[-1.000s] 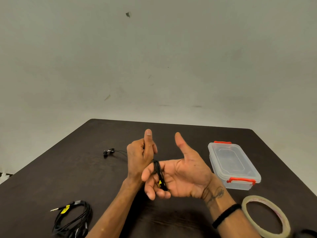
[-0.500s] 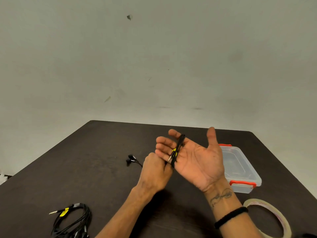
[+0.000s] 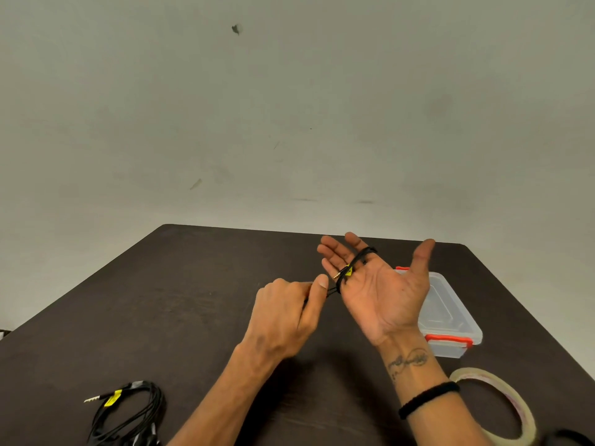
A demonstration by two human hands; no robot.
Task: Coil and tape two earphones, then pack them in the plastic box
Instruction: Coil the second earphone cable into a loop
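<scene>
Dark brown table against scuffed grey-green wall

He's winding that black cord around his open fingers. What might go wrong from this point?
The loops of the earphone cable sit on straight, spread fingers of the right hand, so they could slide off. The left hand only pinches the cord; a slip would loosen the winding. The tape roll lies near the table corner and could be knocked off.

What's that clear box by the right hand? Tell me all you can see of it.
The box is a small rectangular tub of clear plastic with its lid on. Red clips hold the lid at the near end and the far end. It sits flat on the dark table, partly hidden behind the right hand. It looks empty.
</scene>
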